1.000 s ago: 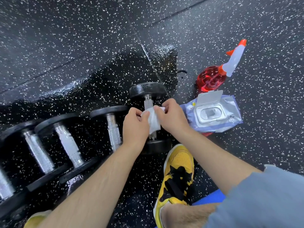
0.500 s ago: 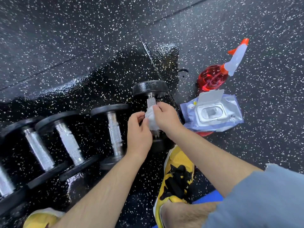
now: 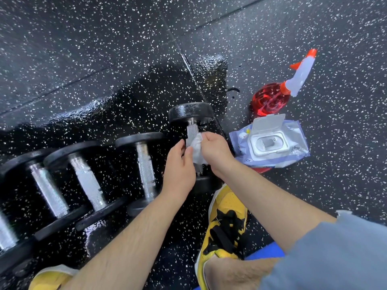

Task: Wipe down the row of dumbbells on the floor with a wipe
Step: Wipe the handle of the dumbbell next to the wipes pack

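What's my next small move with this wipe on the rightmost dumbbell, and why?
Probably slide the wipe up the handle: left hand and right hand hold it at the lower part, while bare knurled metal shows above.

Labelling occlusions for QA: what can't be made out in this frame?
Head view only.
- Rightmost dumbbell: mid-handle hidden by wipe, left hand and right hand.
- Leftmost dumbbell: cut off by left edge.
- Wipe pack label: too small to read.
- Red object under pack: mostly covered.

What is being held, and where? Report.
The wipe: right hand pinches its top edge, left hand its left edge, over the dumbbell handle.
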`<move>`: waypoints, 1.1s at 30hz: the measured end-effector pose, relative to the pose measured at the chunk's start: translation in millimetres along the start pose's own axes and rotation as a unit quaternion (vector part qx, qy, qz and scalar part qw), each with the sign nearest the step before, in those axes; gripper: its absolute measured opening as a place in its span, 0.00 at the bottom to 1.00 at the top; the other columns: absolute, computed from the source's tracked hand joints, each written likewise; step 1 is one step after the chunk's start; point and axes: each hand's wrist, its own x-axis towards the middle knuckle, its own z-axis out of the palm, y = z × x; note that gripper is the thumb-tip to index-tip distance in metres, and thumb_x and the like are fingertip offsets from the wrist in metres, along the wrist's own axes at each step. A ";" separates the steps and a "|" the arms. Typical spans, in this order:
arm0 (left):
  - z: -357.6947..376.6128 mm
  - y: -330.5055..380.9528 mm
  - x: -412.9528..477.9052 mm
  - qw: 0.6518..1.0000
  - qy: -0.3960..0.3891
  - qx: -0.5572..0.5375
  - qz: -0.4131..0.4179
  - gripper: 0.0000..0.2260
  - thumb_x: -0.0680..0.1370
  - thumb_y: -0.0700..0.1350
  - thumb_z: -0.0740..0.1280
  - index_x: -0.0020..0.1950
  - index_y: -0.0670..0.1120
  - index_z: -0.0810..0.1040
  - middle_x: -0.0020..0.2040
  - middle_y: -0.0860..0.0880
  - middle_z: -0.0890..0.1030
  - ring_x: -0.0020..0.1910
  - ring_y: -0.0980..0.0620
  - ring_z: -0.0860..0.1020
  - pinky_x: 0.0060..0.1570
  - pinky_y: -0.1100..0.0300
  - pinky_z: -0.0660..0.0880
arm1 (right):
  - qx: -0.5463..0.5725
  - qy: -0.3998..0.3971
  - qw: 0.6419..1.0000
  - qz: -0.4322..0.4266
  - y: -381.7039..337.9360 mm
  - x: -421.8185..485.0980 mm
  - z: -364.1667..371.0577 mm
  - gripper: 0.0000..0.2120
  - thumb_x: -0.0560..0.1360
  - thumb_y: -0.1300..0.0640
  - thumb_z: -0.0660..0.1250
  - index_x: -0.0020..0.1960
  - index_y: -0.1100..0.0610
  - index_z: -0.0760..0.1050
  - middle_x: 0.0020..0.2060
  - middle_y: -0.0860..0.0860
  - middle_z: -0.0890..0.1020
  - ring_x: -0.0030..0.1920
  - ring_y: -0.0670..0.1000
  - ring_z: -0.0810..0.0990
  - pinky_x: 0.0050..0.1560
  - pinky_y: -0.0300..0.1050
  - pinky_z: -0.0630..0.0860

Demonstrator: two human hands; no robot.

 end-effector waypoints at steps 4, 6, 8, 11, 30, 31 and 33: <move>1.4 -1.4 2.7 1.000 -0.018 0.023 0.007 0.21 0.85 0.54 0.57 0.76 0.46 0.69 0.70 0.51 0.76 0.68 0.59 0.74 0.69 0.58 0.70 | -0.028 0.005 0.999 -0.030 -1.7 -3.7 1.9 0.13 0.79 0.62 0.60 0.41 0.55 0.80 0.36 0.51 0.82 0.35 0.47 0.78 0.34 0.39 0.75; 1.1 -4.2 5.1 0.999 -0.023 0.034 -0.004 0.22 0.85 0.54 0.55 0.77 0.48 0.68 0.72 0.50 0.75 0.70 0.53 0.73 0.71 0.49 0.69 | -0.088 -0.029 0.994 -0.053 6.4 -10.7 -3.4 0.10 0.79 0.58 0.63 0.46 0.54 0.83 0.39 0.51 0.86 0.37 0.47 0.81 0.35 0.42 0.77; -0.1 -4.6 4.9 0.999 -0.028 0.027 -0.002 0.19 0.86 0.52 0.54 0.74 0.49 0.72 0.68 0.52 0.78 0.66 0.54 0.75 0.68 0.51 0.71 | -0.122 -0.053 0.989 -0.057 12.1 -13.0 -6.5 0.07 0.77 0.56 0.67 0.44 0.53 0.83 0.39 0.51 0.86 0.37 0.47 0.82 0.37 0.44 0.77; -1.1 -0.7 1.7 0.999 -0.031 0.026 0.022 0.17 0.87 0.49 0.52 0.67 0.49 0.77 0.56 0.57 0.80 0.55 0.62 0.77 0.56 0.63 0.72 | -0.127 0.003 0.990 -0.062 8.6 -2.0 -0.5 0.14 0.74 0.53 0.70 0.34 0.59 0.76 0.30 0.55 0.80 0.32 0.48 0.75 0.36 0.45 0.71; 9.3 2.3 -5.0 0.992 0.092 0.045 0.080 0.05 0.80 0.38 0.65 0.52 0.46 0.78 0.53 0.50 0.74 0.50 0.61 0.73 0.49 0.76 0.66 | -0.252 0.067 0.958 -0.124 6.8 -14.7 -9.5 0.26 0.75 0.50 0.70 0.27 0.53 0.59 0.19 0.46 0.64 0.25 0.47 0.61 0.26 0.40 0.59; 9.7 4.2 -5.8 0.993 0.089 0.036 0.072 0.05 0.81 0.38 0.64 0.53 0.46 0.78 0.53 0.50 0.75 0.48 0.64 0.74 0.47 0.75 0.68 | -0.257 0.064 0.956 -0.126 6.7 -17.1 -8.1 0.25 0.77 0.53 0.69 0.27 0.53 0.60 0.20 0.47 0.64 0.25 0.47 0.61 0.26 0.40 0.60; 11.0 5.3 -6.8 0.994 0.088 0.030 0.059 0.06 0.82 0.40 0.64 0.56 0.47 0.79 0.53 0.52 0.77 0.47 0.64 0.75 0.48 0.72 0.71 | -0.256 0.074 0.955 -0.134 4.3 -15.6 -5.0 0.23 0.78 0.59 0.66 0.28 0.54 0.60 0.23 0.47 0.64 0.27 0.46 0.60 0.27 0.39 0.60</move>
